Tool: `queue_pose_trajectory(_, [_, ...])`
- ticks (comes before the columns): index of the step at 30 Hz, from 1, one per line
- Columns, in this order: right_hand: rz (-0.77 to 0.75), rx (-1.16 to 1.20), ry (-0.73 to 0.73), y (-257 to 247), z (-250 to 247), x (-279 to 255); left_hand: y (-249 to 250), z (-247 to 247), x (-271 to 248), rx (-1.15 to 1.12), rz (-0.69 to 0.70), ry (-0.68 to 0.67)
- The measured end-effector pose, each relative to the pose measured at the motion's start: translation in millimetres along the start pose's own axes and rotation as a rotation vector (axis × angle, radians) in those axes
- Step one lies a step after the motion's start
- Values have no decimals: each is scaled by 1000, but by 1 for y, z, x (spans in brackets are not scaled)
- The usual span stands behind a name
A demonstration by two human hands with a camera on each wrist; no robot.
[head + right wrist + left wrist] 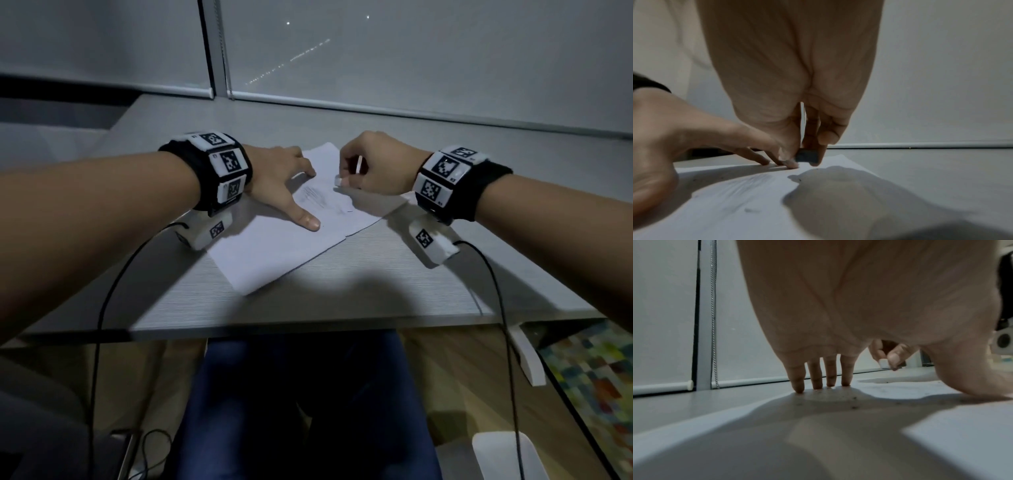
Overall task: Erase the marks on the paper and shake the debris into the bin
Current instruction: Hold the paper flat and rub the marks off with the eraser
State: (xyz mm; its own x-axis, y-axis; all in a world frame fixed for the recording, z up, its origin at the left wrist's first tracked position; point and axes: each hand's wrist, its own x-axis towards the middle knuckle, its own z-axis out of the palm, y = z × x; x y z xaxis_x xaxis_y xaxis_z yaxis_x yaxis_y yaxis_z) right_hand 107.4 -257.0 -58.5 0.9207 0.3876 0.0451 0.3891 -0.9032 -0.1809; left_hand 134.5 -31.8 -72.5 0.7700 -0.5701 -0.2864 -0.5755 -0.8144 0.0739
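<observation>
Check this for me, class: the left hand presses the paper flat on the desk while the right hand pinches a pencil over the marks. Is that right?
Not quite. The right hand pinches an eraser, not a pencil; the head view shows it. The left hand does press the paper flat on the desk.

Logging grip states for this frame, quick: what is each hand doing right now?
Left hand: open, fingers spread flat, pressing the paper down.
Right hand: closed, pinching a small eraser just above the paper.
</observation>
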Motion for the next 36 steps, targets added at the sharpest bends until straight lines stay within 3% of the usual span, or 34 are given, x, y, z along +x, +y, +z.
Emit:
queue_pose_trajectory(10, [-11,18,50,-21,20,20,0,5,11,-47,46,-8])
queue_pose_trajectory(18, [-117,86,-56,-31,26,10,3,4,13,-50,22,-42])
queue_pose_trajectory(26, [25,40,79,-24,23,29,2,4,15,-43,-15,-55])
queue_pose_trajectory(32, [-81,84,-4,-38,29,14,5,5,17,-55,-16,-56])
queue_pose_trajectory(36, [-6,143,31,-33,27,20,6,4,18,-28,-25,-68])
